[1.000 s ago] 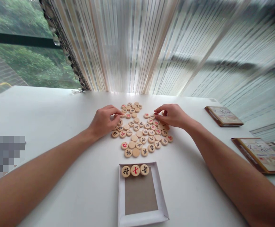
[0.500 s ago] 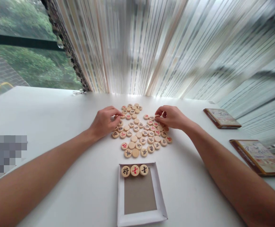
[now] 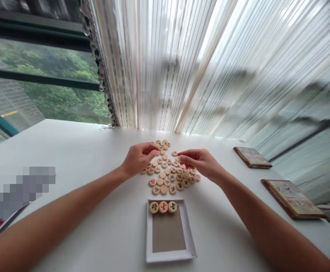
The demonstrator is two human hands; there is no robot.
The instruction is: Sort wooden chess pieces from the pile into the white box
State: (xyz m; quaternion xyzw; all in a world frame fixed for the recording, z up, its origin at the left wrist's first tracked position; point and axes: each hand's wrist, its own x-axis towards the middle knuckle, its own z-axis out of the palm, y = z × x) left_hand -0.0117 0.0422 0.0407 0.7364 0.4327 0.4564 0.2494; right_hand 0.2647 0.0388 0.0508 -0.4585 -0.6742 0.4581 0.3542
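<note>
Round wooden xiangqi pieces [image 3: 164,189], some with red or black characters and some plain, lie spread on the white table. My left hand [image 3: 140,158] is over the left back part of the spread, fingers pinched at a piece I cannot make out clearly. On the right side, my right hand [image 3: 201,162] has its thumb and fingertips close together over a piece, its grip too small to tell. Nearer to me lies a shallow white box [image 3: 190,236] with a grey-brown bottom. Three pieces [image 3: 163,207] sit in a row along its far edge, black, red and black.
Two flat boxes with printed lids [image 3: 252,157] [image 3: 293,197] lie on the right of the table [image 3: 91,223]. A string curtain [image 3: 165,68] and a window stand behind. A pixelated area covers the left edge.
The view has tilted up a little. My left hand has moved inward over the back pieces, and my right hand has moved slightly inward, so the hands are closer together.
</note>
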